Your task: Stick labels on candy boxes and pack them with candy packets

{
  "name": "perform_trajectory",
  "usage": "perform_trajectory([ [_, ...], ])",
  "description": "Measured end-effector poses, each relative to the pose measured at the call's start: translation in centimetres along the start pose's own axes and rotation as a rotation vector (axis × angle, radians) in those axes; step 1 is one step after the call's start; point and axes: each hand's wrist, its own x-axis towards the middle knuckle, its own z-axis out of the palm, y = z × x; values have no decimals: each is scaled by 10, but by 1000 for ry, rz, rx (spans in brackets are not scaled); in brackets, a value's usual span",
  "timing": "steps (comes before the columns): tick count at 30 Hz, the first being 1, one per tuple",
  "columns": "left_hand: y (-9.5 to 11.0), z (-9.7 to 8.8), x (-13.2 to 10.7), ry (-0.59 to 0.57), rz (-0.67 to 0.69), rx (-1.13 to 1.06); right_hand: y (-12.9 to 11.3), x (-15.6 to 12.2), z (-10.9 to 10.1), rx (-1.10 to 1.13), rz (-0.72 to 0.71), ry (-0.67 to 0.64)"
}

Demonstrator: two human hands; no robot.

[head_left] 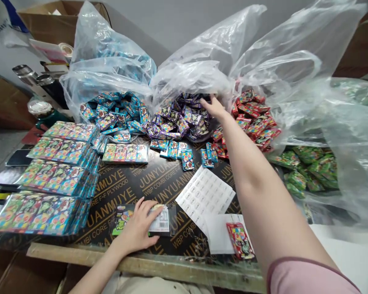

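My left hand (142, 224) lies with spread fingers on a flat clear-wrapped pack (162, 220), dark and green at its left, with a white label and barcode at its right. My right hand (215, 107) reaches to the back, at the mouth of a plastic bag of small purple packets (174, 118). Its thumb stands apart; its other fingertips are partly hidden, and I see nothing held. Red packets (257, 118) lie just right of it. Several loose blue packets (188, 159) lie in front. Sheets of round stickers (205, 196) lie between my hands.
Wrapped multi-packs (49, 175) are stacked at the left, with one multi-pack (125, 153) beside them. Blue packets (119, 110) fill a bag behind; green packets (315, 167) lie at right. A red packet (240, 241) rests near the table's front edge (141, 265). Flasks (26, 73) stand back left.
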Motion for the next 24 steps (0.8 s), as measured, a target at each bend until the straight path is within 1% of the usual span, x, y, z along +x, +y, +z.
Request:
perform_trajectory([
  [2, -1, 1, 0, 2, 2, 0, -5, -20, 18, -20, 72, -2],
  [3, -1, 1, 0, 5, 4, 0, -9, -33, 26, -23, 78, -1],
  [4, -2, 1, 0, 8, 7, 0, -13, -45, 34, -20, 59, 6],
  [6, -3, 1, 0, 11, 12, -2, -22, -70, 45, 16, -27, 42],
  [8, -4, 2, 0, 12, 17, -3, -30, -91, 50, 75, -126, 111],
  [10, -4, 3, -1, 16, 22, 1, -35, -106, 50, 136, -170, 152],
  [13, -5, 4, -2, 21, 21, 1, -44, -125, 40, 232, -118, 148],
  [15, -3, 1, -2, 34, 16, -22, -55, -142, 28, 368, -73, 162],
  [16, -1, -1, -2, 53, 8, -50, -63, -154, 23, 466, -61, 150],
  [17, 2, -4, -1, 87, -12, -98, -73, -168, 18, 577, -58, 111],
  [19, 9, -12, 3, 196, -93, -284, -95, -204, 10, 792, -62, -58],
  [20, 13, -16, 6, 250, -148, -430, -107, -224, 9, 879, -56, -152],
  [22, 23, -23, 13, 318, -261, -824, -128, -266, 10, 1024, 2, -278],
  [24, 33, -25, 18, 306, -351, -1260, -143, -302, 14, 1143, 105, -332],
])
